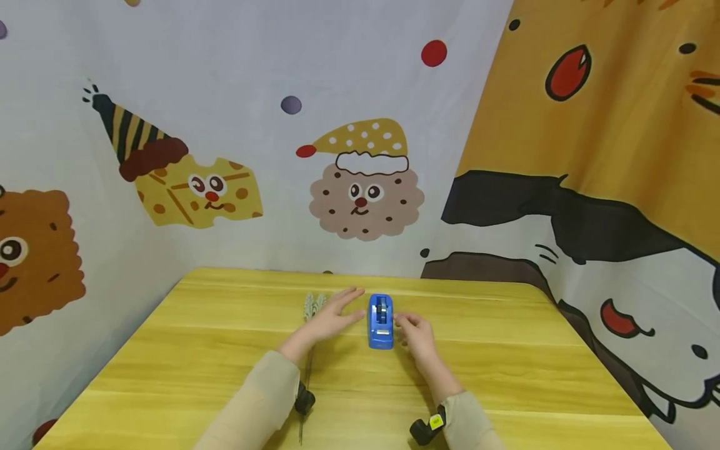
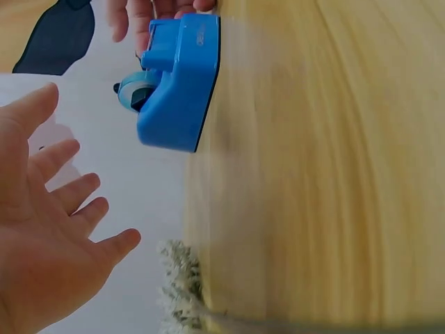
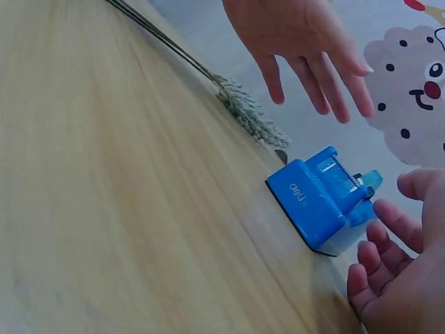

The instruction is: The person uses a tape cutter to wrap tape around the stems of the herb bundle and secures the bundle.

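Note:
A blue tape dispenser (image 1: 381, 342) with a small roll of tape stands on the wooden table. To its left, my left hand (image 1: 330, 320) hovers with spread fingers, apart from the dispenser and holding nothing. In the left wrist view that hand (image 2: 55, 216) shows its palm and splayed fingers. Close by the dispenser's right side is my right hand (image 1: 417, 336), its fingers loosely bent; whether a fingertip touches the side I cannot tell. Dried stems with pale fluffy heads (image 3: 252, 115) lie on the table, partly hidden under my left arm in the head view.
The yellow wood-grain table (image 1: 225, 350) reaches back to a cartoon-printed curtain (image 1: 236, 94). A black wrist camera (image 1: 305, 399) sits at my left cuff and another wrist camera (image 1: 423, 431) at my right cuff.

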{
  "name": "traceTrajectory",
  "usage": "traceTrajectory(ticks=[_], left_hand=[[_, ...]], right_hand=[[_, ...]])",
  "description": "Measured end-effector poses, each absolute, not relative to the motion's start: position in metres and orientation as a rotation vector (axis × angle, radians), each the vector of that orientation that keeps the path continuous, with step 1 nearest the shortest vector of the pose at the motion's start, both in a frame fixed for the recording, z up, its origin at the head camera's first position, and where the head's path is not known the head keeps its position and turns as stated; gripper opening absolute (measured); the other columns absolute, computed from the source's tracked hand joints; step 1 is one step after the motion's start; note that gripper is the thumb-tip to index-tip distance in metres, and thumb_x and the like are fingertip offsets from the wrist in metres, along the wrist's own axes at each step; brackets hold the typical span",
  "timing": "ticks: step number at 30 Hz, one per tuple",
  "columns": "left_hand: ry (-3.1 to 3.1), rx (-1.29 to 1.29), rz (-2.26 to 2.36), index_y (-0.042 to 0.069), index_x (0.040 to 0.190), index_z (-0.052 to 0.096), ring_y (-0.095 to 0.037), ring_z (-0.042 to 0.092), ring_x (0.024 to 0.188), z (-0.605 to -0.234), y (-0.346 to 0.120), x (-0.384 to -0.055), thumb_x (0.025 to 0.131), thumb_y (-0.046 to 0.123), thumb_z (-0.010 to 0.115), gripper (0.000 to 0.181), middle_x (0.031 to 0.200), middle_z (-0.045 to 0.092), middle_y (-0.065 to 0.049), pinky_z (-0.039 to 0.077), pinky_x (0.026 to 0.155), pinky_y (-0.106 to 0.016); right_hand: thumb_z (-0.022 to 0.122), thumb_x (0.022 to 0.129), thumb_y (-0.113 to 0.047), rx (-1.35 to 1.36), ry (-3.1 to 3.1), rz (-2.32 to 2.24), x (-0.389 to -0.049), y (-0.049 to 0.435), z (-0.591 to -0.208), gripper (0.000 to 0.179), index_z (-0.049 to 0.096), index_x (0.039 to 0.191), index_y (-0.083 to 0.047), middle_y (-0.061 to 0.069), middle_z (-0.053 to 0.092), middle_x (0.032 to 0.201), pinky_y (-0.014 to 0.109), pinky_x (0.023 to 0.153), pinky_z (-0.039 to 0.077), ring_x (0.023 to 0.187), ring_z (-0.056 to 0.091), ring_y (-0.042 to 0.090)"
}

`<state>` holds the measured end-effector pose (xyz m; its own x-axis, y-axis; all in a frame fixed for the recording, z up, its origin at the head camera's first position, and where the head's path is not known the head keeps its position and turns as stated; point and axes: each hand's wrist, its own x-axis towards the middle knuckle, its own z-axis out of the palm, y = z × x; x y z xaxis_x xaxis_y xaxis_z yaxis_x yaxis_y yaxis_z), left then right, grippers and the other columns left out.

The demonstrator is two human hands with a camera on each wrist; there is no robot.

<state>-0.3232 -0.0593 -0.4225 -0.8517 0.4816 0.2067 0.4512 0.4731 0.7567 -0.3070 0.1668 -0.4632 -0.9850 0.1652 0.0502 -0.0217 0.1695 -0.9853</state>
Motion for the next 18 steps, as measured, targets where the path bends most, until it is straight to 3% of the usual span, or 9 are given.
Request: traceTrajectory(ticks=[5,10,13,18], left_hand=[[2.611,0.787,1.385,0.023,0.151,0.035,-0.039,0.017,0.143,-0.425,-0.052,-0.324,0.096,0.048,0.054,0.064,0.159,0.020,-0.010,0.017,0.106,-0.068],[2.564,0.787,1.396,0.020,0.151,0.034,-0.042,0.022,0.141,-0.430,-0.045,-0.324,0.097,0.038,0.058,0.062,0.158,0.021,-0.013,0.022,0.104,-0.068],[2.542,0.808,1.387,0.016,0.151,0.034,-0.043,0.022,0.140,-0.433,-0.042,-0.324,0.097,0.033,0.058,0.062,0.158,0.020,-0.014,0.023,0.104,-0.068],[2.518,0.802,1.362,0.015,0.151,0.034,-0.043,0.020,0.141,-0.434,-0.038,-0.325,0.097,0.032,0.058,0.062,0.158,0.018,-0.016,0.021,0.105,-0.068]], right_hand=[[0.064,0.090,-0.017,-0.160,-2.234,1.978,-0.307,0.164,-0.467,0.031,0.066,0.105,0.010,0.009,0.058,0.080,0.025,0.057,0.045,0.066,0.049,0.016],[0.065,0.090,-0.017,-0.134,-2.279,1.960,-0.308,0.166,-0.473,0.029,0.067,0.102,0.010,0.004,0.053,0.070,0.026,0.058,0.046,0.066,0.049,0.016],[0.066,0.090,-0.020,-0.094,-2.322,1.934,-0.307,0.168,-0.475,0.031,0.069,0.102,0.009,0.005,0.058,0.075,0.028,0.062,0.047,0.070,0.050,0.017],[0.066,0.091,-0.028,-0.016,-2.422,1.857,-0.304,0.169,-0.477,0.036,0.071,0.104,0.006,0.010,0.068,0.098,0.031,0.069,0.049,0.084,0.055,0.019]])
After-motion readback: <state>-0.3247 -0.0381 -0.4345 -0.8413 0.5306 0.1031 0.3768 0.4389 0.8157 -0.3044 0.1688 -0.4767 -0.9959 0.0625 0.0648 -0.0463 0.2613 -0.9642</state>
